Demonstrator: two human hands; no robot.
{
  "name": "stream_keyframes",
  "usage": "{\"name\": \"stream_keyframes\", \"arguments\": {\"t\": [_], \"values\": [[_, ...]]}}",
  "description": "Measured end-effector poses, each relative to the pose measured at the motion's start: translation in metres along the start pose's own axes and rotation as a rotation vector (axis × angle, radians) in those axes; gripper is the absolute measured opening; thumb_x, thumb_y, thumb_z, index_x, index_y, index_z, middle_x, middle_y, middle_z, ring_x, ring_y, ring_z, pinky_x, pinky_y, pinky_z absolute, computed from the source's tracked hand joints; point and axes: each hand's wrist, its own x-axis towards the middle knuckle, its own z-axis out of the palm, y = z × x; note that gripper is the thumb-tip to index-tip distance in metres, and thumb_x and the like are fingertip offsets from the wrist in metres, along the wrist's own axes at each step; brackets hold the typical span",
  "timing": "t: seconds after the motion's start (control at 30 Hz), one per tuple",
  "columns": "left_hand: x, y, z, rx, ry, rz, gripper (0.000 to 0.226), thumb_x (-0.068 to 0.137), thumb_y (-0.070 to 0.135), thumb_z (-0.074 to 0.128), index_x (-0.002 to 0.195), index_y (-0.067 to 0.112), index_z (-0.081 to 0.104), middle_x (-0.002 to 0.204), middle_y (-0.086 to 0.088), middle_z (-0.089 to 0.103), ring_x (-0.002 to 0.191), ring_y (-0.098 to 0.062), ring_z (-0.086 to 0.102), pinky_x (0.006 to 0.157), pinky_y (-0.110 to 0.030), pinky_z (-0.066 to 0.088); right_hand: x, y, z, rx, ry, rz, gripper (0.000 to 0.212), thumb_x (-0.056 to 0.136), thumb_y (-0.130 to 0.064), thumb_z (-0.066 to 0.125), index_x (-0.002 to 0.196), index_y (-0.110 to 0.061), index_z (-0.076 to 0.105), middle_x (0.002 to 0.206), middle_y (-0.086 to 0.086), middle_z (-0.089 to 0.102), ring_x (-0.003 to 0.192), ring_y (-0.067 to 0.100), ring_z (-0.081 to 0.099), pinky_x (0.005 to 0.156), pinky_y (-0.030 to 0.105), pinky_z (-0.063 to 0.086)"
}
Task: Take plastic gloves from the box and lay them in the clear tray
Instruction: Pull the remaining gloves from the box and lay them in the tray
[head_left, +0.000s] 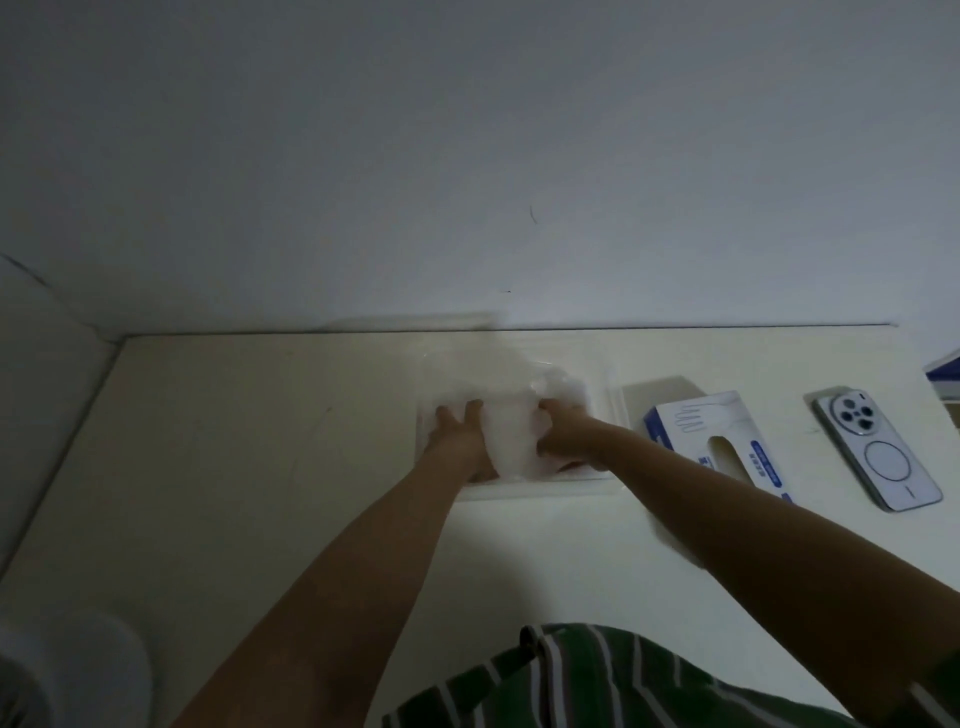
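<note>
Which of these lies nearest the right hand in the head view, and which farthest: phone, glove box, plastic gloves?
1. plastic gloves: touching the right hand, in the clear tray.
2. glove box: to the hand's right, beside the tray.
3. phone: farther right, beyond the box.
</note>
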Motion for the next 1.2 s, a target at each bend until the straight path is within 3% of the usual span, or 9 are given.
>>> {"name": "stream_keyframes", "arguments": {"t": [0.13,0.3,0.47,0.6,0.7,0.8,0.97,1.1,1.2], "values": [[-0.002,-0.001,0.002,0.171,-0.046,0.009,0.104,0.082,0.037,0.073,0.154,0.03,-0.002,0.156,-0.02,-0.006,0.14,-0.044,0.021,0.113,-0.046,0.027,0.0,-0.003,0.005,-0.006,-0.066,0.048,0.094,0.084,-0.013,0.07,0.154,-0.018,0.008,0.15,0.016,0.016,0.133,0.034,0.032,0.083,0.03,0.044],[-0.007,0.006,-0.005,0.192,0.013,0.042,0.091,0.084,0.037,0.07,0.153,0.023,0.012,0.153,-0.018,0.017,0.133,-0.039,0.038,0.103,-0.042,0.04,-0.011,-0.013,-0.006,0.125,-0.134,0.039,0.073,0.088,-0.011,0.065,0.151,-0.018,0.028,0.14,0.013,0.039,0.119,0.032,0.049,0.09,0.041,0.054],[-0.029,0.021,-0.023,0.32,0.441,0.203,0.032,0.09,0.023,0.053,0.121,0.014,0.056,0.118,-0.01,0.053,0.102,-0.027,0.059,0.074,-0.032,0.042,-0.036,-0.025,-0.024,0.162,0.258,-0.188,0.035,0.092,-0.005,0.054,0.125,-0.009,0.06,0.106,0.011,0.065,0.085,0.028,0.068,0.073,0.033,0.06],[-0.051,0.034,-0.023,0.198,0.568,0.387,0.017,0.091,0.018,0.05,0.1,0.014,0.063,0.1,-0.006,0.058,0.081,-0.022,0.058,0.064,-0.029,0.037,-0.07,-0.012,-0.039,0.229,0.587,-0.25,0.019,0.093,-0.013,0.053,0.103,-0.019,0.068,0.082,0.003,0.067,0.069,0.023,0.065,0.062,0.033,0.057],[-0.065,0.05,-0.015,0.072,0.57,0.517,0.016,0.091,0.02,0.051,0.101,0.017,0.063,0.099,-0.002,0.06,0.084,-0.022,0.059,0.066,-0.031,0.043,-0.09,0.018,-0.045,0.24,0.742,-0.172,0.019,0.091,-0.012,0.052,0.096,-0.018,0.069,0.081,0.007,0.068,0.07,0.024,0.063,0.064,0.033,0.052],[-0.078,0.075,0.0,0.004,0.524,0.667,0.014,0.092,0.018,0.052,0.102,0.017,0.061,0.098,-0.003,0.062,0.083,-0.022,0.06,0.069,-0.032,0.047,-0.105,0.058,-0.042,0.189,0.749,-0.045,0.02,0.095,-0.013,0.051,0.1,-0.012,0.069,0.09,0.005,0.069,0.076,0.021,0.061,0.07,0.032,0.05],[-0.093,0.118,0.028,0.01,0.377,0.848,0.012,0.093,0.016,0.052,0.101,0.015,0.062,0.097,-0.004,0.064,0.082,-0.021,0.06,0.068,-0.026,0.042,-0.123,0.118,-0.028,-0.057,0.652,0.188,0.035,0.098,-0.009,0.042,0.131,-0.012,0.055,0.125,0.011,0.062,0.11,0.029,0.058,0.082,0.03,0.042],[-0.093,0.139,0.05,0.016,0.217,0.834,0.017,0.09,0.012,0.053,0.105,0.014,0.063,0.101,-0.005,0.065,0.087,-0.018,0.059,0.073,-0.025,0.043,-0.123,0.142,-0.029,-0.055,0.534,0.226,0.032,0.092,-0.008,0.051,0.122,-0.016,0.058,0.118,0.011,0.065,0.104,0.027,0.061,0.087,0.035,0.051],[-0.088,0.156,0.063,0.028,0.154,0.79,0.022,0.091,0.009,0.053,0.111,0.011,0.061,0.109,-0.007,0.066,0.098,-0.021,0.061,0.082,-0.027,0.047,-0.12,0.151,-0.04,0.022,0.562,0.176,0.033,0.09,-0.01,0.058,0.122,-0.015,0.061,0.112,0.01,0.068,0.095,0.026,0.066,0.086,0.037,0.055]]}}
